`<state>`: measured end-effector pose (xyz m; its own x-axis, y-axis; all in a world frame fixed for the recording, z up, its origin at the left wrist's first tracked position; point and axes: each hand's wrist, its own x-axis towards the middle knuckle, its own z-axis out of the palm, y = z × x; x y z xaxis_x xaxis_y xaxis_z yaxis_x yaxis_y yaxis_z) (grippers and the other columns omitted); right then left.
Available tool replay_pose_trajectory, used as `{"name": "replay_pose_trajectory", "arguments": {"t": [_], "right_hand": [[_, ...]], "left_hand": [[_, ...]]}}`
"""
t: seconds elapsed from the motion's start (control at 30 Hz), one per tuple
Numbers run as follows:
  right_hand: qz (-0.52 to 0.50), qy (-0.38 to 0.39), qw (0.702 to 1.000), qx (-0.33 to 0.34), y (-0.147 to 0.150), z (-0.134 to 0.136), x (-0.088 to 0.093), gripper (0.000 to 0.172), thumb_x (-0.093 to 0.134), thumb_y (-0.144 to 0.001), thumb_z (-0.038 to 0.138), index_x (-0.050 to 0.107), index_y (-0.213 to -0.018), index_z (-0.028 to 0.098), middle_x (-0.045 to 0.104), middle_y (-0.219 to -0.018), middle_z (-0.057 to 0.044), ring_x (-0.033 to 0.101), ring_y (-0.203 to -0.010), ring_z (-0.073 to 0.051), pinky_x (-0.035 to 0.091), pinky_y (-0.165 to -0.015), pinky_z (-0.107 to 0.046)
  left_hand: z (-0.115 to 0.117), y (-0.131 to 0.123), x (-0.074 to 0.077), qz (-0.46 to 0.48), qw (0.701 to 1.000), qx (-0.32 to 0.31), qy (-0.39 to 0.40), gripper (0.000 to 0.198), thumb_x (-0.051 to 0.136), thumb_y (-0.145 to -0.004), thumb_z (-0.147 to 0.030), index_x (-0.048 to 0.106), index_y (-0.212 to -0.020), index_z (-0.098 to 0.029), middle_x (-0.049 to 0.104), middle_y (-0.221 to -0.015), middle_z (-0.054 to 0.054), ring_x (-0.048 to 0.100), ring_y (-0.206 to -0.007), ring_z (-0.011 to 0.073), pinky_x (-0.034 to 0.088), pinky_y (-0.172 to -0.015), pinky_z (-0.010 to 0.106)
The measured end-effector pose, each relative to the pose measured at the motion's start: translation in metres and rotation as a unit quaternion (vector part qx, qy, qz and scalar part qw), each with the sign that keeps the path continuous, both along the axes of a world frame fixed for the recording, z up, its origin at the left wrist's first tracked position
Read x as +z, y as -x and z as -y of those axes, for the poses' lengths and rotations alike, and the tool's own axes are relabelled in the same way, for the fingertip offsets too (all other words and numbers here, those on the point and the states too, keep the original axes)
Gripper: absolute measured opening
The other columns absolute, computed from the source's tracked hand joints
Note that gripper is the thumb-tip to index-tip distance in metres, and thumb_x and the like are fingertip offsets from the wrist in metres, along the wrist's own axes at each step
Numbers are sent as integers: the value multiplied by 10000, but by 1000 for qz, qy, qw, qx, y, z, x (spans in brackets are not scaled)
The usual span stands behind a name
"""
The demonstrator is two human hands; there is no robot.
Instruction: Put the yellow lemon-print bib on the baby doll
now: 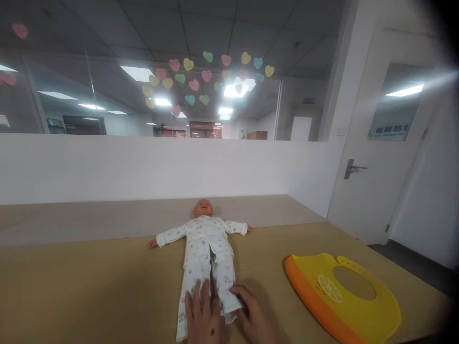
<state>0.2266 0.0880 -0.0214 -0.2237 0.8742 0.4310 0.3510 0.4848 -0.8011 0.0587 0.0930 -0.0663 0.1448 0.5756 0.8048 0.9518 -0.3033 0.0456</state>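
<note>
A baby doll [203, 208] lies on its back on the table, arms spread wide, its head towards the wall. It wears a white patterned top [206, 234] and matching trousers [224, 274]. Flat over the trouser leg on the left is my left hand [205, 313], its fingers extended and apart. My right hand [253, 313] is at the cuff of the other trouser leg, thumb and fingers closed about its edge. The doll's feet do not show.
To the right on the tan table [89, 286] lies a yellow and orange silicone bib [383, 306] with a lemon-slice print. A low white wall [143, 167] with glass above borders the back. Beyond the table's right edge stands a white door [358, 200].
</note>
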Motion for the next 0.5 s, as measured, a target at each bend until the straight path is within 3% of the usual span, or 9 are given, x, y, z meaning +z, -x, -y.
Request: {"name": "replay_pose_trajectory", "arguments": {"t": [0.17, 0.27, 0.33, 0.4, 0.5], "right_hand": [[-30, -24, 999, 9, 0, -8, -18, 592, 401, -619, -17, 616, -1113, 230, 637, -1163, -62, 606, -1110, -188, 467, -985, -324], [-34, -39, 999, 9, -1, -4, -18, 597, 404, -627, -2, 586, -1145, 233, 622, -1174, -56, 599, -1112, -174, 469, -978, -304], [-16, -61, 998, -5, -2, 3, -9, 547, 446, -649, 28, 565, -1147, 220, 608, -1196, -70, 592, -1125, -186, 472, -977, -310], [26, -99, 994, -32, -2, 11, 9, 393, 507, -673, 72, 570, -1038, 201, 615, -1169, -86, 603, -1091, -204, 492, -937, -319], [112, -202, 971, -56, -7, 26, 42, 104, 533, -725, 113, 512, -719, 215, 651, -825, -49, 630, -776, -178, 508, -694, -292]], "left_hand": [[-2, 5, -4, -3, 1000, 4, 4, 177, 663, -690, -196, 730, -854, -189, 643, -1261, 144, 467, -1266, 387, 248, -1112, 602], [1, 5, -2, -18, 1000, 4, 0, 201, 655, -690, -185, 730, -877, -183, 635, -1268, 155, 461, -1259, 410, 269, -1086, 625], [3, 4, 1, -23, 1000, 4, 2, 208, 654, -694, -190, 728, -889, -180, 632, -1265, 162, 458, -1258, 419, 281, -1072, 636], [5, 4, 3, -18, 1000, 5, 5, 207, 658, -701, -207, 725, -894, -180, 631, -1262, 168, 459, -1256, 424, 282, -1065, 648], [7, 8, 6, -31, 1000, -2, 5, 209, 662, -715, -226, 720, -913, -192, 630, -1260, 173, 469, -1245, 436, 302, -1037, 660]]}}
